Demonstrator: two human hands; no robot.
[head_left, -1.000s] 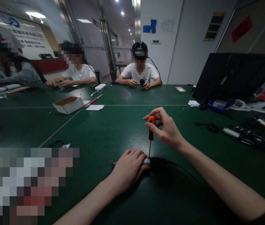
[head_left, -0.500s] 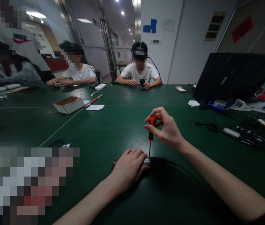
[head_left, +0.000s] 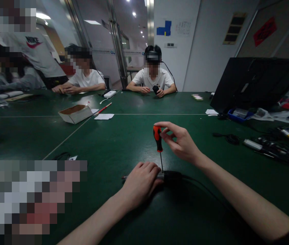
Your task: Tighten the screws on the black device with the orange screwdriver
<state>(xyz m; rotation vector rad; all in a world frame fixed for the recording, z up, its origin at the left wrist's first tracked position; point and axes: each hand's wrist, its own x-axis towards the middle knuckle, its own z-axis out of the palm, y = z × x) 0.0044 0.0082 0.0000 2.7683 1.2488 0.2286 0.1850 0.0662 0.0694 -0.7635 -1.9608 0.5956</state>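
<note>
Step in hand, as we judge it: work with a driver on a fastening in the device; the screw itself is too small for us to make out. We see the left hand [head_left: 141, 183] gripping a slim silver-and-black cylindrical device with a black cable [head_left: 172, 176], which lies flat on the green-topped bench [head_left: 108, 146]. The right hand [head_left: 181, 140] has its fingertips on an orange-and-black-handled screwdriver with a thin metal shaft [head_left: 157, 139], index finger over the handle's end; how firmly it grips we cannot tell. The screwdriver leans a little left, its tip at the device's silver part, beside the left fingers.

Next move calls for, we think: a firmer hold on the handle, the shaft brought nearer upright, the tip kept seated, the device kept from rolling.

Our count: one screwdriver; one device under the left hand, another silver cylinder [head_left: 253, 145] well to the right among black cables we cannot count. One open white cardboard box [head_left: 76, 115], one thin red stick [head_left: 103, 109], one white power strip [head_left: 110, 94], one blue plastic tray [head_left: 238, 116], one large black screen [head_left: 252, 83].
</note>
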